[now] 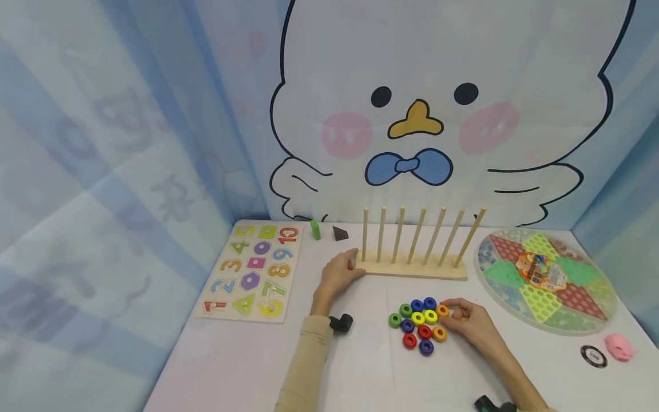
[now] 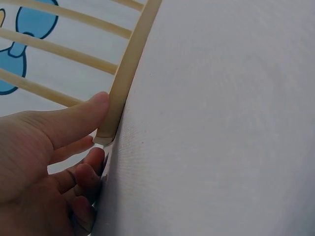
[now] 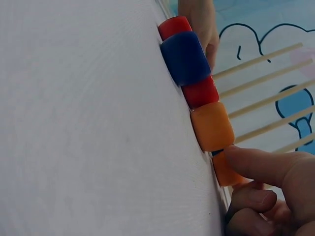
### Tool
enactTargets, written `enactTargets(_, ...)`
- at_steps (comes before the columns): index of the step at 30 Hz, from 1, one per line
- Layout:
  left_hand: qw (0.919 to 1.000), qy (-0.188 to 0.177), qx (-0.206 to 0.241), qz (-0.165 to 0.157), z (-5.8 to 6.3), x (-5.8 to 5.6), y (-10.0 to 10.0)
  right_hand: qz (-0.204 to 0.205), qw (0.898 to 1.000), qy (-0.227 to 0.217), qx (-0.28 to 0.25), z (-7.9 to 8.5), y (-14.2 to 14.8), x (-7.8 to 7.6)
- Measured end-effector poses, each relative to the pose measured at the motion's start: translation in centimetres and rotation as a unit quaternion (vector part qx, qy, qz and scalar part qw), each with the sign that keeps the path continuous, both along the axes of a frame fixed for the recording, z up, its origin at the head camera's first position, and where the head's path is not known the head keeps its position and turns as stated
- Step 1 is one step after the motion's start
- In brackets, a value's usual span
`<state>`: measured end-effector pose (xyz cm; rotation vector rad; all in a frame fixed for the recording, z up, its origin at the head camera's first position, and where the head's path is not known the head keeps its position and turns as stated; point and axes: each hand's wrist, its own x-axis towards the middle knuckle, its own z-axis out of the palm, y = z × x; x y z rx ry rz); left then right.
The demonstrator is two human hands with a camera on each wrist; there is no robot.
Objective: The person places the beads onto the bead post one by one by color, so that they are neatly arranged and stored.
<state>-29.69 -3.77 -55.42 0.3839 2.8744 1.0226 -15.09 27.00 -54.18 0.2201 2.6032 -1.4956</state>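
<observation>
A wooden stand point(image 1: 417, 271) with a row of upright pegs is near the back of the table. My left hand point(image 1: 337, 279) grips the left end of its base, thumb against the front edge in the left wrist view. In front of the stand lies a tight group of colored rings: green point(image 1: 394, 320), blue point(image 1: 425, 347), yellow point(image 1: 417, 318), red point(image 1: 409, 341) and orange. At the group's right edge, my right hand point(image 1: 471, 325) pinches an orange ring point(image 3: 226, 169) between thumb and fingers. Another orange ring point(image 3: 213, 127) sits beside it.
A number and shape puzzle board point(image 1: 293, 252) lies at the left. Near it stand a green block point(image 1: 316, 230) and a dark block point(image 1: 340, 233). At the right are a round game board point(image 1: 546, 280), a black-and-white disc point(image 1: 594, 356) and a pink pig figure point(image 1: 619, 347).
</observation>
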Motion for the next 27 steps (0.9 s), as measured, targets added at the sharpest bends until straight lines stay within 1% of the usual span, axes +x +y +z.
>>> enactTargets(3, 1.0000, 0.000, 0.001, 0.005, -0.1, -0.3, -0.1, -0.006, 1.000, 0.013, 0.018, 0.2, -0.2, -0.3)
enactTargets(5, 1.0000, -0.003, 0.002, 0.003, -0.1, -0.4, -0.2, -0.013, 0.999, 0.017, 0.028, 0.4, -0.3, -0.4)
enactTargets(7, 1.0000, -0.007, 0.006, 0.000, -0.2, -0.4, -0.2, -0.020, 0.999, 0.026, 0.038, 0.9, -0.4, -0.5)
enactTargets(9, 0.9999, -0.009, 0.008, -0.003, -0.2, -0.4, -0.2, -0.019, 0.998, 0.046, 0.045, 1.8, -0.8, -0.6)
enactTargets(11, 0.9999, -0.011, 0.009, -0.004, -0.2, -0.3, -0.2, -0.018, 0.996, 0.071, 0.051, 3.4, -1.7, -0.8)
enactTargets(14, 0.9999, -0.011, 0.007, -0.001, -0.2, -0.2, -0.3, -0.003, 0.992, 0.117, 0.045, 6.5, -3.7, -1.7)
enactTargets(18, 1.0000, -0.009, 0.002, 0.000, 0.0, -0.1, -0.3, 0.030, 0.983, 0.181, 0.023, 11.1, -6.7, -3.6)
enactTargets(21, 1.0000, -0.008, 0.005, -0.002, 0.1, 0.1, -0.3, 0.056, 0.975, 0.216, 0.007, 14.0, -8.7, -5.4)
enactTargets(24, 0.9999, -0.008, 0.008, -0.003, 0.1, 0.1, -0.3, 0.072, 0.969, 0.235, -0.009, 16.0, -10.3, -7.2)
enactTargets(27, 1.0000, -0.005, 0.006, -0.003, 0.0, -0.1, -0.3, 0.086, 0.967, 0.241, -0.014, 17.1, -11.5, -9.1)
